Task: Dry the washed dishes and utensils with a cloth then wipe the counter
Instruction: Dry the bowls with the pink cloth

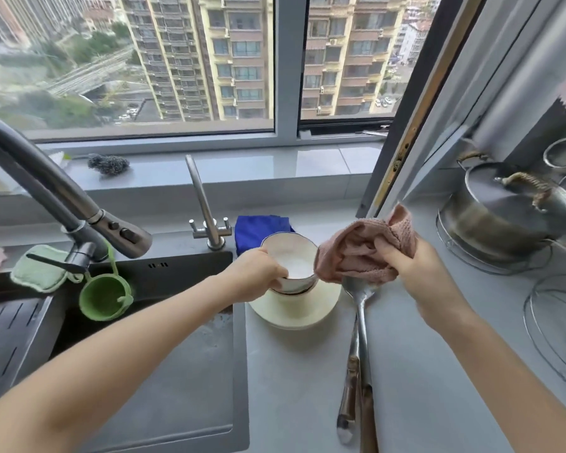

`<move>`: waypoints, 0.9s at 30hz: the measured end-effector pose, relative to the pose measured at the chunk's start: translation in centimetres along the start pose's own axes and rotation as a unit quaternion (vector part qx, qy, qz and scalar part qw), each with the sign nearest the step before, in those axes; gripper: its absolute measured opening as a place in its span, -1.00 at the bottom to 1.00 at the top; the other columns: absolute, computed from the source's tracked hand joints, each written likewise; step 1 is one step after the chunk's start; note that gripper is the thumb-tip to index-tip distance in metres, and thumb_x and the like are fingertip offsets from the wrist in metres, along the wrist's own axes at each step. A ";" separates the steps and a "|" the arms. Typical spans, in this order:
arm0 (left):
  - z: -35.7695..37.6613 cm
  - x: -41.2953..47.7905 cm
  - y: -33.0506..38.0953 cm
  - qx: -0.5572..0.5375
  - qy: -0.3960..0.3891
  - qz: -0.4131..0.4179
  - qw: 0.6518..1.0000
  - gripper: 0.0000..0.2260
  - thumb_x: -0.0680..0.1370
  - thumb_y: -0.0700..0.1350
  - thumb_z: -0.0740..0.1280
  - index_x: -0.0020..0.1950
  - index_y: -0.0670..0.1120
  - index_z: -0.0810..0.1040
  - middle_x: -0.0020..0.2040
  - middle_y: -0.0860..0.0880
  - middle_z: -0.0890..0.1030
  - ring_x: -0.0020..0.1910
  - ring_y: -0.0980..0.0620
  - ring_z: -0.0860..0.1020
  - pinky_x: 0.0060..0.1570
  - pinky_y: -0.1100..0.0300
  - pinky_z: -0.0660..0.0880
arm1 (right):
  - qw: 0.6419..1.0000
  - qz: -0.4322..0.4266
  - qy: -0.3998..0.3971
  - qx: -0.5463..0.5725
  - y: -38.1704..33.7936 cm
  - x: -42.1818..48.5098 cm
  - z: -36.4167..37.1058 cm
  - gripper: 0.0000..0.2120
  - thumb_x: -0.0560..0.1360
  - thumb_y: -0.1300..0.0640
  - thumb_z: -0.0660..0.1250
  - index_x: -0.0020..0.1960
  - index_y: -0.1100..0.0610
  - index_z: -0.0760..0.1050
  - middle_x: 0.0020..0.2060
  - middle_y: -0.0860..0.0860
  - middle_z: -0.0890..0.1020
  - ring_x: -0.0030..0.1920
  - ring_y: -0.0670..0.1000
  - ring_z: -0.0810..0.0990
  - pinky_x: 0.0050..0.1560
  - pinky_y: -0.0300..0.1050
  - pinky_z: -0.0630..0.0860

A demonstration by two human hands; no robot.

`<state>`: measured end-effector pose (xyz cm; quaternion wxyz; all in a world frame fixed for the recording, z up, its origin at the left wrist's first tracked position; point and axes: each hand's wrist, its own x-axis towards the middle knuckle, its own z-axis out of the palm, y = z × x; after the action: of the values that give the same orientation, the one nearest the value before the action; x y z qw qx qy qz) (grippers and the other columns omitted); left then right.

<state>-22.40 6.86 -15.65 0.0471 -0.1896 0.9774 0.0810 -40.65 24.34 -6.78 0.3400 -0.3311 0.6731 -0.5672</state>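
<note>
A home kitchen, high in an apartment block. A dark sink (pixel 164 322) with a pull-down faucet (pixel 62 204) sits at 9 o'clock, a lidded steel pot (pixel 510 210) at 3 o'clock on the grey worktop (pixel 422 371). At 12 o'clock the window (pixel 275 60) overlooks residential towers; the dark lump on the sill is perhaps a scourer (pixel 108 164).

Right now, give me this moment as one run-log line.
left hand: grips bowl rim, above plate | right hand: holds pink cloth | utensils: on counter
</note>
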 end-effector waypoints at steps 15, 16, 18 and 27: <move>-3.5 -1.8 5.0 -0.318 0.125 -0.134 0.930 -0.78 0.49 -0.19 0.39 -0.34 -0.10 0.45 -0.45 0.08 0.34 -0.42 0.10 0.33 -0.42 0.36 0.21 | 0.997 0.063 0.007 0.048 1.0 2.5 3.5 -0.75 0.60 -0.12 0.15 0.09 -0.02 0.51 -0.14 -0.08 0.69 -0.16 -0.08 0.67 -0.06 -0.21 0.58; -3.2 -2.0 5.5 -0.227 0.160 -0.102 0.955 -0.77 0.49 -0.18 0.38 -0.34 -0.14 0.45 -0.46 0.04 0.33 -0.40 0.01 0.31 -0.46 0.36 0.14 | 0.995 0.076 -0.009 0.062 1.1 2.5 4.3 -0.77 0.61 -0.10 0.14 0.09 -0.01 0.48 -0.25 -0.10 0.67 -0.30 -0.14 0.63 -0.25 -0.31 0.54; -2.8 -2.4 6.3 -0.111 0.215 -0.017 0.970 -0.83 0.42 -0.18 0.37 -0.34 -0.19 0.48 -0.49 -0.04 0.44 -0.46 -0.11 0.39 -0.52 0.30 0.11 | 0.991 0.082 -0.031 0.097 1.1 2.5 6.0 -0.90 0.62 0.04 0.20 0.06 0.04 0.43 -0.40 -0.09 0.56 -0.49 -0.14 0.48 -0.50 -0.30 0.37; -3.0 -6.3 5.0 -0.085 0.299 0.095 0.946 -0.92 0.44 -0.09 0.41 -0.14 -0.09 0.64 -0.19 0.01 0.66 -0.17 0.01 0.58 -0.09 0.27 0.38 | 0.994 0.031 0.017 -0.101 2.5 2.5 10.0 -0.56 0.32 0.46 0.31 -0.06 -0.07 0.47 -0.18 -0.18 0.62 -0.07 -0.06 0.60 -0.08 -0.28 0.42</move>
<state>-18.65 13.18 -11.19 -0.2710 -0.1151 0.9496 0.1079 -33.84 17.27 -10.76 0.3105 -0.3335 0.7427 -0.4907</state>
